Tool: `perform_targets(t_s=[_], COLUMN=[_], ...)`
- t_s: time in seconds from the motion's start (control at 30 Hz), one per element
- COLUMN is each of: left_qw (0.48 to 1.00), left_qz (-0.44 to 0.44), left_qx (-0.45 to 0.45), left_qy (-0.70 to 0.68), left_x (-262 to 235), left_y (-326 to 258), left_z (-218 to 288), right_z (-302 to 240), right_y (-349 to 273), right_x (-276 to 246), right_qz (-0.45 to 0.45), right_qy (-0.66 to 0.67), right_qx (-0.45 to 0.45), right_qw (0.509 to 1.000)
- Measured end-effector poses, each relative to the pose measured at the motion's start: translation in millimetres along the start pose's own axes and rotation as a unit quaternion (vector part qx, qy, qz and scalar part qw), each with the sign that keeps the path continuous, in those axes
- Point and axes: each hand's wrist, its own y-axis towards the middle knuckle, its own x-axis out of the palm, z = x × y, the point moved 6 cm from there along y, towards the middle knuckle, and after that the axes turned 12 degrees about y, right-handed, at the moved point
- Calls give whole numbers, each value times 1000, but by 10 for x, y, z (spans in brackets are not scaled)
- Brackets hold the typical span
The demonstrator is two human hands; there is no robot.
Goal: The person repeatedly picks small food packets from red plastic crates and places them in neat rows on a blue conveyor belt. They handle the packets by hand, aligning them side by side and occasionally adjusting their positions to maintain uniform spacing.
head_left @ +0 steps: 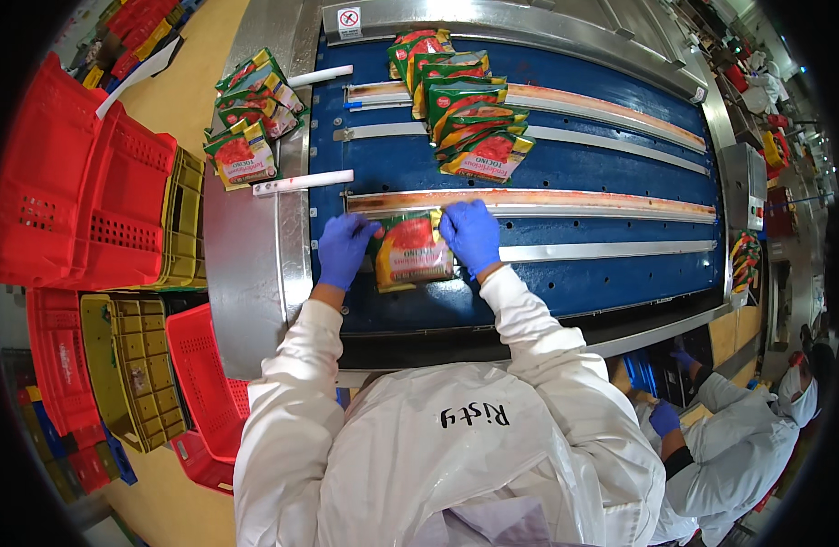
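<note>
Both blue-gloved hands, left [344,248] and right [472,233], hold one flat red and green food packet [412,251] near the blue belt's [611,173] front edge. A row of the same packets [465,109] waits at the back edge. More lie piled [248,118] off the left edge.

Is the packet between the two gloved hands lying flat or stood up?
Flat. The packet lies face up on the blue conveyor, left hand and right hand pressing its sides.
</note>
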Motion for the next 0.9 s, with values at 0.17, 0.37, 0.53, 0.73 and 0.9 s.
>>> perform_targets(t_s=[0.17,0.37,0.53,0.73,0.9], left_qw=[999,994,997,995,991], left_qz=[-29,-84,42,39,0], left_qx=[-32,-72,-59,26,59], left_qy=[33,-4,-10,-87,-121], left_x=[223,288,155,107,247], left_y=[281,316,279,-42,-50], left_z=[-194,-225,-141,489,889], right_z=[-145,-323,-234,874,1472], right_y=[202,-119,-26,193,332], right_x=[80,375,204,-691,-545], right_qz=[14,-150,-139,450,223], right_qy=[-22,1,71,276,364], right_qx=[-20,-115,-107,187,117], right_qw=[999,982,982,829,897])
